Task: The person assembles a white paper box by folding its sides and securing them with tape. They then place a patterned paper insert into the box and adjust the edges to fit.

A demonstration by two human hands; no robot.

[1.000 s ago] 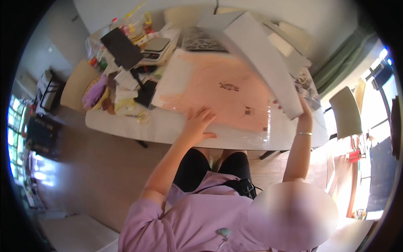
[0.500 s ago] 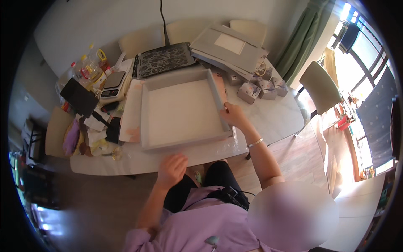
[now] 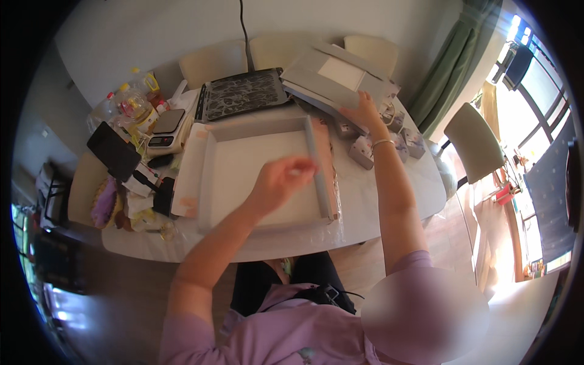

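Note:
A shallow open grey box (image 3: 310, 158) with a pale inner base lies on the table in front of me. My left hand (image 3: 280, 182) hovers over its right half, fingers bent and blurred by motion, so I cannot tell whether they are closed. At the back right, a pile of flat grey box parts (image 3: 310, 70) includes a top piece with a pale rectangular panel (image 3: 342, 73). My right hand (image 3: 363, 114) grips the near right edge of this top piece, thumb low and fingers over the top.
Small patterned boxes (image 3: 362, 152) sit right of the pile. A black patterned tray (image 3: 243, 94) lies at the back. On the left are a kitchen scale (image 3: 167, 131), oil bottles (image 3: 137, 106) and a black tablet-like panel (image 3: 114, 151). Chairs (image 3: 474, 143) stand around the table (image 3: 401, 194).
My right hand has left the box's right wall and reached to the grey pile. My left hand has risen from the table's front edge to over the box.

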